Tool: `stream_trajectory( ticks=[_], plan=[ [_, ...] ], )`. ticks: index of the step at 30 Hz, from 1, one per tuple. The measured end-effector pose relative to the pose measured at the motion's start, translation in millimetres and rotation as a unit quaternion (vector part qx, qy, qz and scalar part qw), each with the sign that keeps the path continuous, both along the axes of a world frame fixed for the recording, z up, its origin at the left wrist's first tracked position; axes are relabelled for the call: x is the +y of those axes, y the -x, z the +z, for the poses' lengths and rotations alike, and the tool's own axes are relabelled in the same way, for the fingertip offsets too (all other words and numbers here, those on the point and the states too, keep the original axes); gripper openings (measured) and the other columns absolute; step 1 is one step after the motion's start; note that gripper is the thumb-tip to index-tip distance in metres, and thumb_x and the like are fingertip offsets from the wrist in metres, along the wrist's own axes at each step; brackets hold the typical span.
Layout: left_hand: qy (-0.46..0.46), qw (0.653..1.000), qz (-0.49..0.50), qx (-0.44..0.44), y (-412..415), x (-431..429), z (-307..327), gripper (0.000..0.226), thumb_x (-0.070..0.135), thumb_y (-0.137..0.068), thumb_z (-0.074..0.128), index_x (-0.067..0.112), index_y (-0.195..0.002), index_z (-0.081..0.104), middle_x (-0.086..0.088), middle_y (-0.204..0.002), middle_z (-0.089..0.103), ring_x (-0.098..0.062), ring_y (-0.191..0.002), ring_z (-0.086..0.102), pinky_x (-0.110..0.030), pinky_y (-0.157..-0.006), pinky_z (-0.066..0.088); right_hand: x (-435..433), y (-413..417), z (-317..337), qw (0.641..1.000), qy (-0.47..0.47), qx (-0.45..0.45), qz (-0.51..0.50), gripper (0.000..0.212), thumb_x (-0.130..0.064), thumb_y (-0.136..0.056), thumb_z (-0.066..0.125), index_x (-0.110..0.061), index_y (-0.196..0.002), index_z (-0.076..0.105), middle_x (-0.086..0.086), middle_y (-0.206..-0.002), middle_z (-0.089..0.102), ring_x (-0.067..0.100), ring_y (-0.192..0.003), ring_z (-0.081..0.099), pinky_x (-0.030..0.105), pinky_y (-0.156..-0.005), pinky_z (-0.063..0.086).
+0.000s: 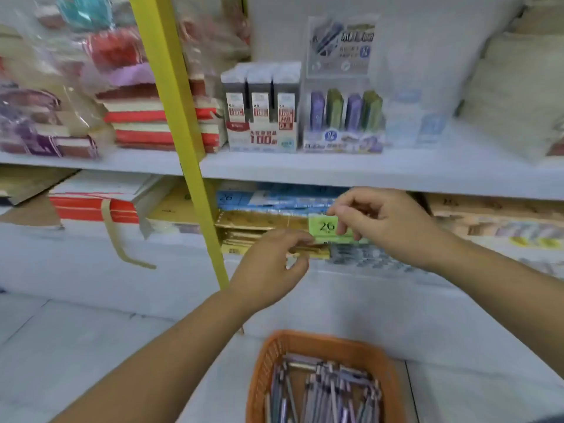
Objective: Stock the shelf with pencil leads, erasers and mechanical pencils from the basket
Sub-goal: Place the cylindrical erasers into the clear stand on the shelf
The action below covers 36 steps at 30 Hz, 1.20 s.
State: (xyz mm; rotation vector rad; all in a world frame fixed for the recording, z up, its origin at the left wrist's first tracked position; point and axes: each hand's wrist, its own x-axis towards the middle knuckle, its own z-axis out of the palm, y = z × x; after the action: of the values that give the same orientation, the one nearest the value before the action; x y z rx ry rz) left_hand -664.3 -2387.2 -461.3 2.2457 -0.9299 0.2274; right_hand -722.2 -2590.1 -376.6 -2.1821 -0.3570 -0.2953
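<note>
You're facing white shop shelving (pixel 335 169) on a pale tiled floor, and a yellow post (pixel 171 96) slants down its front. Everything below is placed from that post.

Left of the post on the upper board, stacked notebooks (pixel 137 123) sit in clear bags. Below and right of the post's foot, at your feet, is one orange basket (pixel 305 340). It holds a heap of mechanical pencils (pixel 329 395), too many and too tangled to count.

Right of the post on the upper board stands a lead display (pixel 262 117) with three upright packs in a row. Further right of the post is an eraser display (pixel 345 117) with four erasers, two purple and two green, alternating.

Both your hands are raised right of the post at the lower board. Your right hand (pixel 387 227) has its fingers drawn together, pinching a green card (pixel 323 225) marked 26. Your left hand (pixel 268 270), nearer the post, has its fingers curled narrow with the tips at a thin gold strip (pixel 308 249). The blur means I cannot tell whether it grips that strip.
</note>
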Motion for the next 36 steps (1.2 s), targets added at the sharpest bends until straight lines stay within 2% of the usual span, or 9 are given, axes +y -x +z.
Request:
stream_trajectory(
  ticks=[4, 6, 10, 15, 20, 24, 27, 30, 36],
  plan=[
    [-0.183, 0.961, 0.004, 0.205, 17, 17, -95, 0.039, 0.027, -0.096, 0.06, 0.02, -0.134, 0.056, -0.003, -0.13, 0.057, -0.02, -0.11, 0.058, -0.034, -0.095, 0.047, -16, 15, -150, 0.965, 0.052, 0.258, -0.014, 0.01, -0.029, -0.092, 0.061, -0.037, -0.088, 0.066, -0.008, -0.095, 0.069, 0.007, -0.084, 0.065, 0.015, -0.071, 0.05],
    [-0.198, 0.938, 0.031, 0.282, 28, 24, -145, 0.04, 0.025, -0.094, 0.062, 0.018, -0.133, 0.057, -0.006, -0.131, 0.058, -0.023, -0.115, 0.058, -0.027, -0.096, 0.043, -24, 26, -227, 0.942, 0.06, 0.327, -0.049, 0.008, -0.026, -0.091, 0.063, -0.032, -0.093, 0.067, -0.004, -0.106, 0.069, 0.011, -0.096, 0.063, 0.008, -0.077, 0.044],
    [-0.209, 0.88, 0.089, 0.417, 48, 34, -233, 0.046, 0.029, -0.093, 0.064, 0.018, -0.136, 0.054, -0.006, -0.137, 0.057, -0.022, -0.117, 0.058, -0.023, -0.09, 0.04, -25, 54, -341, 0.885, 0.059, 0.451, -0.096, 0.011, -0.027, -0.094, 0.06, -0.032, -0.102, 0.061, 0.0, -0.113, 0.064, 0.018, -0.106, 0.061, 0.024, -0.085, 0.045],
    [-0.205, 0.835, 0.153, 0.488, 71, 40, -296, 0.056, 0.024, -0.091, 0.069, 0.013, -0.141, 0.049, -0.007, -0.144, 0.054, -0.023, -0.128, 0.053, -0.027, -0.101, 0.04, -8, 79, -414, 0.829, 0.035, 0.551, -0.091, 0.027, -0.025, -0.096, 0.058, -0.02, -0.123, 0.059, 0.0, -0.122, 0.059, 0.011, -0.093, 0.053, 0.024, -0.08, 0.039],
    [-0.179, 0.839, 0.15, 0.491, 74, 34, -314, 0.056, 0.02, -0.087, 0.074, 0.017, -0.138, 0.052, -0.007, -0.143, 0.051, -0.022, -0.132, 0.046, -0.022, -0.101, 0.031, 33, 81, -435, 0.812, -0.01, 0.58, -0.069, 0.028, -0.035, -0.089, 0.067, -0.02, -0.113, 0.066, -0.015, -0.087, 0.057, 0.002, -0.078, 0.054, 0.018, -0.068, 0.042],
    [-0.178, 0.832, 0.153, 0.502, 71, 33, -318, 0.061, 0.022, -0.087, 0.074, 0.019, -0.142, 0.047, -0.006, -0.144, 0.049, -0.02, -0.133, 0.045, -0.027, -0.107, 0.034, 63, 77, -440, 0.836, 0.153, 0.524, -0.048, 0.037, -0.062, -0.077, 0.065, -0.033, -0.099, 0.06, -0.01, -0.084, 0.062, 0.012, -0.082, 0.06, 0.029, -0.061, 0.045],
    [-0.143, 0.826, 0.164, 0.52, 72, 35, -318, 0.057, 0.021, -0.088, 0.074, 0.018, -0.14, 0.05, -0.003, -0.14, 0.054, -0.017, -0.128, 0.051, -0.022, -0.099, 0.037, 73, 78, -442, 0.846, 0.228, 0.479, -0.044, 0.034, -0.058, -0.079, 0.062, -0.034, -0.103, 0.059, -0.006, -0.094, 0.069, 0.018, -0.089, 0.064, 0.029, -0.06, 0.045],
    [-0.103, 0.818, 0.194, 0.531, 75, 41, -314, 0.047, 0.023, -0.089, 0.073, 0.022, -0.133, 0.057, 0.0, -0.126, 0.066, -0.011, -0.108, 0.061, -0.017, -0.087, 0.045, 66, 78, -440, 0.857, 0.126, 0.498, -0.045, 0.025, -0.043, -0.088, 0.061, -0.034, -0.112, 0.062, -0.006, -0.103, 0.067, 0.017, -0.092, 0.061, 0.032, -0.07, 0.048],
    [0.056, 0.738, 0.218, 0.636, 77, 47, -301, 0.033, 0.022, -0.09, 0.072, 0.016, -0.122, 0.067, 0.001, -0.1, 0.076, -0.025, -0.098, 0.072, -0.042, -0.092, 0.058, 83, 70, -412, 0.885, -0.066, 0.456, -0.073, 0.023, -0.043, -0.083, 0.069, -0.038, -0.101, 0.055, -0.012, -0.087, 0.064, 0.0, -0.078, 0.057, 0.025, -0.068, 0.046]
  ],
)
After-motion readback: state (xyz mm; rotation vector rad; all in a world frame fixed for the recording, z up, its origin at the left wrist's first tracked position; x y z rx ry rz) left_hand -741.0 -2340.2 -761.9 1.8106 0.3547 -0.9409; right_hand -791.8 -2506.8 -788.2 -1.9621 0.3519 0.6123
